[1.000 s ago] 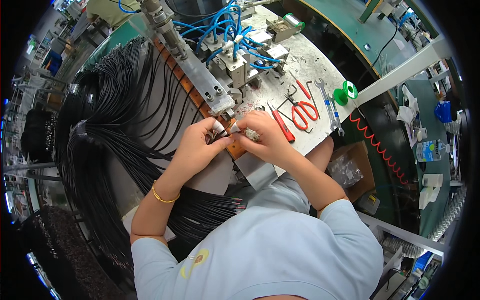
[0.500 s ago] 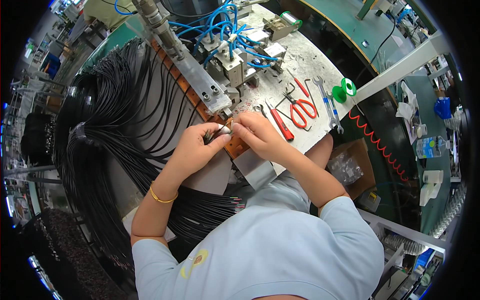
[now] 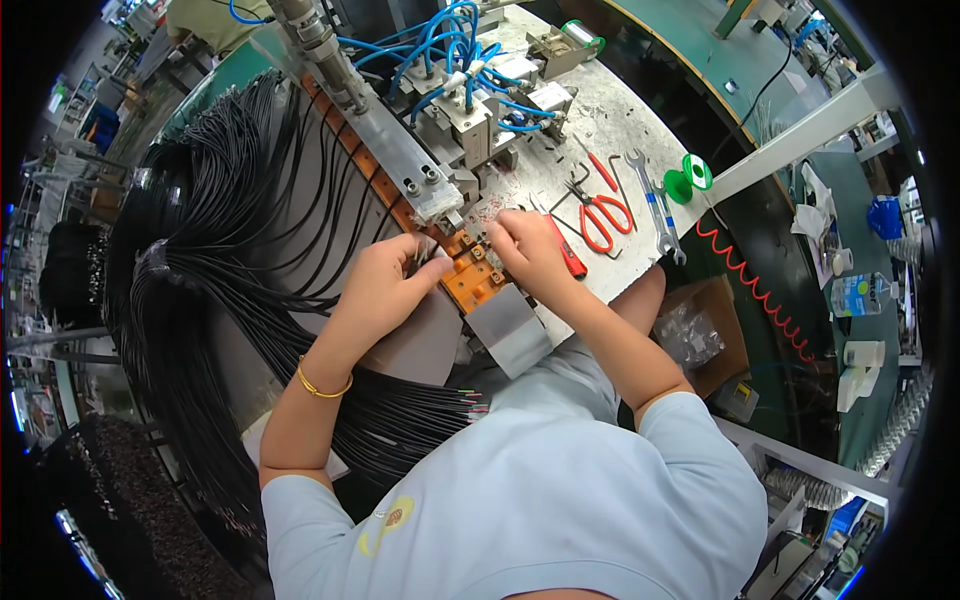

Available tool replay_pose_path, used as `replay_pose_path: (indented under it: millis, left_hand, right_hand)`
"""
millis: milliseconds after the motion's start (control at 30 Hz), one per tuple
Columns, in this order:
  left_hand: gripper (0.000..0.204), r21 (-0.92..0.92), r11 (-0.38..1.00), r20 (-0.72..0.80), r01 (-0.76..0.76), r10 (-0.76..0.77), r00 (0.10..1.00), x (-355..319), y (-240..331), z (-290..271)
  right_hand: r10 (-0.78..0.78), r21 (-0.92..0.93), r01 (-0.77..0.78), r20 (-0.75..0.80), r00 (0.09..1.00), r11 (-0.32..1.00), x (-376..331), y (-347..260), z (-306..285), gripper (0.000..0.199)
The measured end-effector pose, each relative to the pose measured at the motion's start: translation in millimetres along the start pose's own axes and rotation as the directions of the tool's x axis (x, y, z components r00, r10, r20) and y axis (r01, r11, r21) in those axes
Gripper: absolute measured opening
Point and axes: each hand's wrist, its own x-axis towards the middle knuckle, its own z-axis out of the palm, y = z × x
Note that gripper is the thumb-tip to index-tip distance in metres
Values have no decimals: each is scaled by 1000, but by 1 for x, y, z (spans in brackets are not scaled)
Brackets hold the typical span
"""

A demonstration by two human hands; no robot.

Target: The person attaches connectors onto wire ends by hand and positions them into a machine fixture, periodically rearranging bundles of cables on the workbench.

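My left hand (image 3: 378, 288) is closed beside the orange rail (image 3: 462, 292); thin dark and pale cable ends show between its thumb and fingers. On the rail's other side, my right hand (image 3: 532, 256) has its fingers curled in, and what they hold, if anything, is hidden. Small metal clamps (image 3: 494, 277) sit on the rail between both hands. Just beyond stands a metal press arm (image 3: 425, 185) with bolts, its tip over the rail. To the left lies a large tied bundle of black cables (image 3: 215, 255), several strands of it running to the rail.
Blue air hoses (image 3: 440, 50) crowd the machine. Right of my right hand lie a red-handled cutter (image 3: 572, 258), red-handled scissors (image 3: 606, 222) and wrenches (image 3: 655, 210). A green wire spool (image 3: 690, 178) stands near the table edge. A metal plate (image 3: 510, 330) juts toward my lap.
My hands have moved apart, uncovering the rail's clamps between them. The right hand has shifted right and up; the left has drawn slightly left. The white piece earlier at their fingertips no longer shows.
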Motion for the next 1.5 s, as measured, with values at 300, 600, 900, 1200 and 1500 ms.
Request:
replay_pose_path:
  millis: [300,600,900,1200,1500]
  left_hand:
    - [19,-66,997,90,-40,46,995,-2,0,-2]
    - [15,-188,982,87,10,7,996,-1,-2,-1]
    - [9,-428,894,164,133,-69,984,-2,7,-2]
    - [16,-151,987,63,56,-47,997,0,-5,-5]
    - [24,425,875,-166,-233,329,930,3,-16,9]
  right_hand:
    - [-276,131,288,-97,956,949,-5,-47,-12,6]
    - [-369,47,371,-37,929,928,-4,-50,-15,12]
    - [-392,51,400,-122,912,915,-5,-46,-11,8]
    - [-226,164,240,-103,969,957,-10,-52,-9,15]
    - [1,150,1,-15,1000,989,-2,-8,5,22]
